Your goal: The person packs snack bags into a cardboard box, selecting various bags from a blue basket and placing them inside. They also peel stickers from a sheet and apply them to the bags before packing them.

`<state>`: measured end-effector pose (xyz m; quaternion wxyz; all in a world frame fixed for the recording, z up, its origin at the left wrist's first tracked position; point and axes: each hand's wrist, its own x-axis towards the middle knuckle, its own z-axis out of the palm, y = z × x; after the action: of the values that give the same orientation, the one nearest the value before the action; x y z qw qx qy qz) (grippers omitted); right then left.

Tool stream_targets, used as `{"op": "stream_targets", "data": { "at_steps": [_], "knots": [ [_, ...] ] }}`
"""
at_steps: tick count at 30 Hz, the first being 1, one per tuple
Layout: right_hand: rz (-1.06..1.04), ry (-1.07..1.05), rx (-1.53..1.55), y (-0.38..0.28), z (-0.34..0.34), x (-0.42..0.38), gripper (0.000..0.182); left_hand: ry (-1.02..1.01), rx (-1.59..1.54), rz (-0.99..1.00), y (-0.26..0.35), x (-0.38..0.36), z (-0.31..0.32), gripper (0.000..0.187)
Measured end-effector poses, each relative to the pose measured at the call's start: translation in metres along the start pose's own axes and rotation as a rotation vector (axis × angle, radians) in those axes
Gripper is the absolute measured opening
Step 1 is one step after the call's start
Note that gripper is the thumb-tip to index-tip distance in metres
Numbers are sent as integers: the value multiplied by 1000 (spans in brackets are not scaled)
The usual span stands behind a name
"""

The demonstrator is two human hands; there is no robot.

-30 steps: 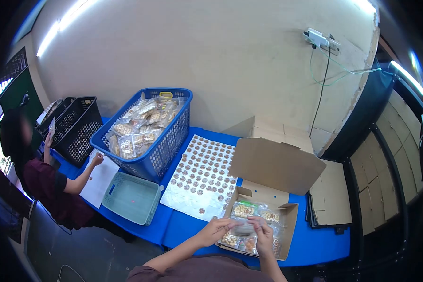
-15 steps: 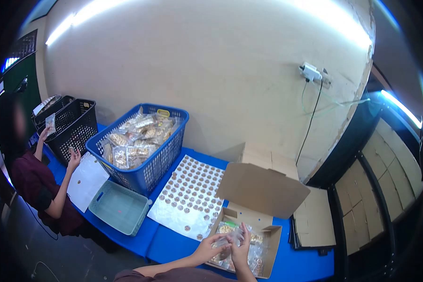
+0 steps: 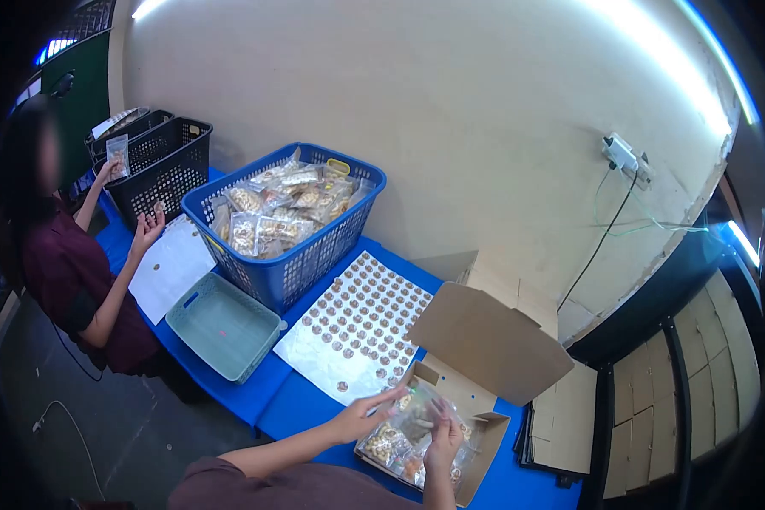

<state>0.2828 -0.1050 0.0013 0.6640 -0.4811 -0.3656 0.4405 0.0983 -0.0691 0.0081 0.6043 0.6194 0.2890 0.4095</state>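
Observation:
Above an open cardboard box holding packets of nuts, a clear plastic bag hangs between my two hands. My right hand pinches the bag's right side. My left hand is at the bag's upper left, with a small round sticker near its fingertips. Whether that sticker is on the bag is too small to tell. The box's lid stands raised behind. Just left of the box lies a white sheet with rows of round brown stickers.
A blue basket full of nut packets stands at the back. A grey-green tray is left of the sheet. At the far left a co-worker holds a packet beside black baskets. Flat cardboard is stacked at right.
My hands have moved apart, and the bag between them is spread wider. The view has shifted, so the baskets and table appear higher and farther right. The co-worker still holds a packet.

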Motion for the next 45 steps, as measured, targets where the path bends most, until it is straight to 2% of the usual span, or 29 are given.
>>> {"op": "stream_targets", "data": {
  "at_steps": [2, 4, 5, 6, 8, 9, 10, 12, 13, 14, 16, 18, 20, 21, 22, 24, 26, 28, 29, 32, 33, 34, 36, 37, 38, 40, 41, 43, 45],
  "knots": [
    [5, -56, -64, 8, 3, -5, 41, -103, 59, -47, -4, 2, 11, 64],
    [-140, -106, -227, 10, 14, -11, 48, -44, 320, 153, -9, 2, 30, 72],
    [-157, -98, -120, 13, 14, -10, 34, 19, 231, 130, -5, 1, 36, 69],
    [-155, -95, -128, 16, 10, -10, 34, 17, 222, 130, -9, 2, 36, 69],
    [-23, -107, -406, 18, 0, -9, 32, 14, -41, -139, -20, 4, 34, 56],
    [-90, -13, -443, 19, 2, -11, 37, 60, -98, -87, -19, 6, 36, 40],
    [-93, 2, -442, 18, 2, -12, 37, 45, -97, -87, -17, 7, 34, 40],
    [-45, 33, -243, 18, 4, -8, 36, -34, -2, -232, -11, 9, 23, 36],
    [-48, -93, -268, 22, -5, -6, 32, -28, 75, -308, -27, 10, 22, 36],
    [-50, -80, -268, 27, -10, -6, 32, -41, 76, -309, -34, 11, 22, 36],
    [172, -126, 118, 27, -16, -7, 29, -48, -400, -135, -41, 13, 23, 36],
    [213, -94, 188, 24, -20, -10, 28, -81, -468, -159, -41, 14, 26, 34],
    [263, 60, 491, 17, -26, -9, 30, -194, -351, -299, -31, 14, 26, 37],
    [259, 105, 524, 5, -25, -10, 31, -239, -46, -260, -18, 15, 28, 45],
    [271, 123, 527, 1, -27, -9, 31, -247, -50, -281, -25, 13, 30, 45],
    [130, 51, 316, -5, -30, -12, 32, -232, 45, -298, -42, 11, 32, 52],
    [126, 51, 302, -13, -22, -21, 34, -230, -22, -288, -43, 10, 33, 53],
    [110, -47, 9, -15, -11, -32, 40, -139, -90, -332, -51, 7, 33, 52],
    [217, -32, 102, -13, -7, -35, 39, -157, -83, -306, -66, 7, 33, 48],
    [244, -33, 22, 1, -20, -32, 29, -179, 27, -231, -48, 11, 34, 48],
    [254, 41, -9, -8, -15, -30, 22, -217, 133, -374, -46, 11, 32, 42],
    [258, 69, 0, -8, -20, -28, 22, -244, 137, -387, -42, 9, 33, 42],
    [291, 90, 5, 2, -42, -22, 23, -245, 12, -397, -34, 7, 35, 46],
    [258, 123, 47, 9, -51, -19, 21, -283, 106, -297, -35, 8, 31, 56],
    [250, 144, 54, 16, -64, -15, 21, -306, 112, -297, -32, 10, 27, 56],
    [240, 491, 261, 32, -95, -6, 21, -268, 134, -268, -18, 12, 19, 63],
    [241, 499, 263, 40, -113, -3, 21, -213, 140, -254, -30, 10, 12, 64],
    [86, 732, 364, 45, -143, 4, 24, -149, 58, -300, -43, 10, -5, 61],
    [62, 692, 503, 36, -154, 5, 26, -40, -66, -312, -57, 13, -19, 52]
  ]
}}
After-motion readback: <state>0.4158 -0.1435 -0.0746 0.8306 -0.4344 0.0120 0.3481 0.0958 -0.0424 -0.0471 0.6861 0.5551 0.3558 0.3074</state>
